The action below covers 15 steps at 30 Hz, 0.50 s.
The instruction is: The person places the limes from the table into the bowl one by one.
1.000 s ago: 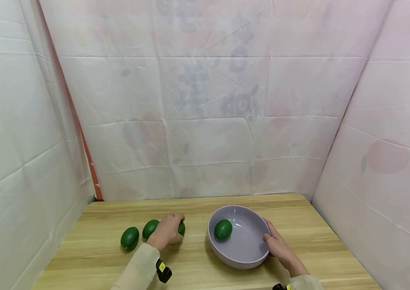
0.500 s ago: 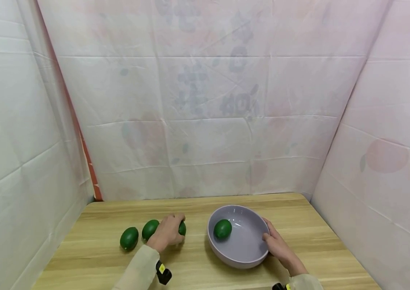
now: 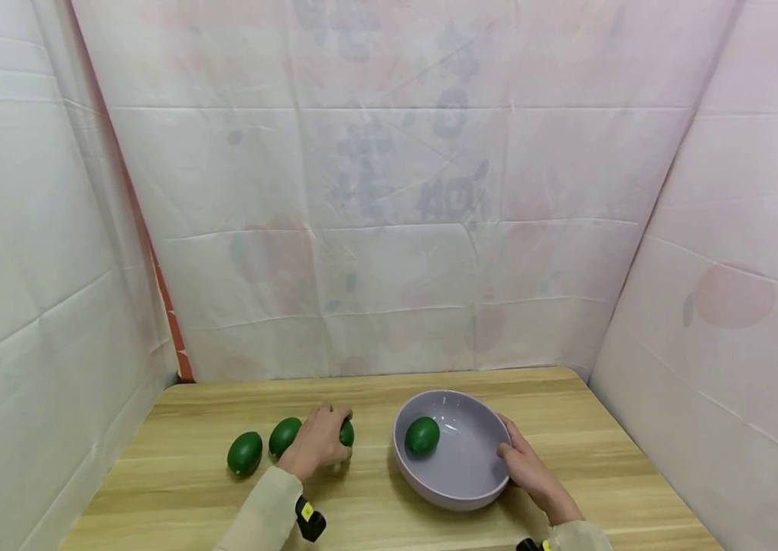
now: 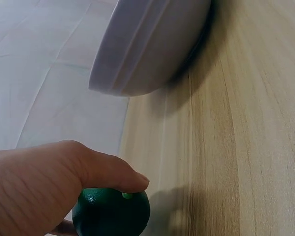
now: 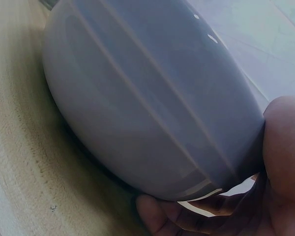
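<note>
On the left half of the table, my left hand [image 3: 320, 440] grips a dark green lime [image 4: 113, 211]. The left wrist view has the thumb lying across it near its light green tip; the other fingers are mostly hidden. My right hand [image 3: 526, 463] holds the right side of a greyish-purple bowl [image 3: 478, 459], thumb at the rim and fingers beneath the outer wall, as the right wrist view [image 5: 152, 108] of the bowl wall confirms. Inside the bowl, at its left, lies another lime [image 3: 423, 435].
Two more limes, one [image 3: 284, 437] close behind the left hand and one [image 3: 245, 453] farther left, lie on the wooden table [image 3: 389, 528]. Pale printed cloth [image 3: 389, 268] hangs around the back and both sides.
My left hand and the lime in it have shifted very slightly to the right. The right hand and the bowl look still.
</note>
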Motion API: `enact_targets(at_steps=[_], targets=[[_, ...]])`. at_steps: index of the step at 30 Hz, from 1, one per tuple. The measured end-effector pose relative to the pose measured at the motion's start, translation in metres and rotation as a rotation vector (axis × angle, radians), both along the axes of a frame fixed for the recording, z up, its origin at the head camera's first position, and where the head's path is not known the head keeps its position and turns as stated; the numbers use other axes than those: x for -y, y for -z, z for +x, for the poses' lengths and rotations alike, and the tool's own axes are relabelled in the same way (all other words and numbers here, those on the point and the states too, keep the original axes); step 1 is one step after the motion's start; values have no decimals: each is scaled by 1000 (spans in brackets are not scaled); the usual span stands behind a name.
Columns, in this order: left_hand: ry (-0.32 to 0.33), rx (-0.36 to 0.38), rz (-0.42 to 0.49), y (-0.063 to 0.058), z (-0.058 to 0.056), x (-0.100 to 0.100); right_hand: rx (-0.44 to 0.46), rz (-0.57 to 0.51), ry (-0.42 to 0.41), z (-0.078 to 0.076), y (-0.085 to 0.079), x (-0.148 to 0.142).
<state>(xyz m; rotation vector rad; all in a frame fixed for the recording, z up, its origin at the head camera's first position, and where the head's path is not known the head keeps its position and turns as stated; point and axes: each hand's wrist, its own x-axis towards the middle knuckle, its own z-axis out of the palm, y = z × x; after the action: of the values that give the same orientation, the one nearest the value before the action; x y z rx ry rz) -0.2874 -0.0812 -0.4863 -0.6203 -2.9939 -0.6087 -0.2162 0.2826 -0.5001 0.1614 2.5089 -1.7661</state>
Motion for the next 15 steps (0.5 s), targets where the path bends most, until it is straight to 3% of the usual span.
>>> enact_targets(at_steps=[7, 15], targets=[[-22, 1, 14, -1, -3, 0, -9, 7, -11, -1, 0, 0], [-19, -68, 36, -4, -5, -3, -7, -3, -6, -1, 1, 0]])
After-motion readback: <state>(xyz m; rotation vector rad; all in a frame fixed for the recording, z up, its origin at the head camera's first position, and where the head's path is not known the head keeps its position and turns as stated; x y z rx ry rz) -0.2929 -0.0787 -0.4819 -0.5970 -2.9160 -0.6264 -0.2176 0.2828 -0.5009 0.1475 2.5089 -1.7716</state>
